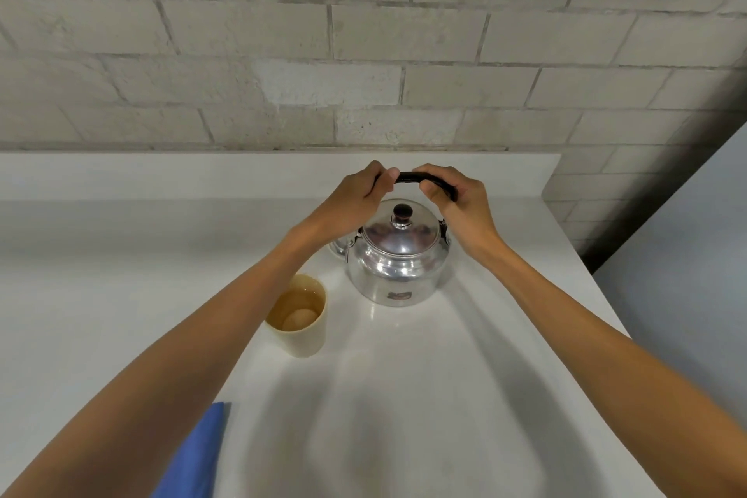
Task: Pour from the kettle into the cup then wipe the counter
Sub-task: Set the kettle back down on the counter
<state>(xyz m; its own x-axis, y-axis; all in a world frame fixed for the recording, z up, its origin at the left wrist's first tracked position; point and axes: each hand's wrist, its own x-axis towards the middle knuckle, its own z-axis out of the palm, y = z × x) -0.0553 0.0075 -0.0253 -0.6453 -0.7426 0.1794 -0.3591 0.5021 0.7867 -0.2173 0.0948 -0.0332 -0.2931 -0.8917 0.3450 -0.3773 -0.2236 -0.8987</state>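
Observation:
A shiny metal kettle with a dark lid knob stands upright on the white counter, its spout pointing left. Both hands grip its black arched handle above the lid: my left hand at the handle's left end, my right hand at its right end. A cream cup stands just left and in front of the kettle, holding clear liquid, partly covered by my left forearm. A blue cloth lies at the near left, half under my left arm.
A grey brick wall rises behind a low white ledge at the back. The counter ends at the right edge, with a grey floor beyond. The counter stretches far to the left.

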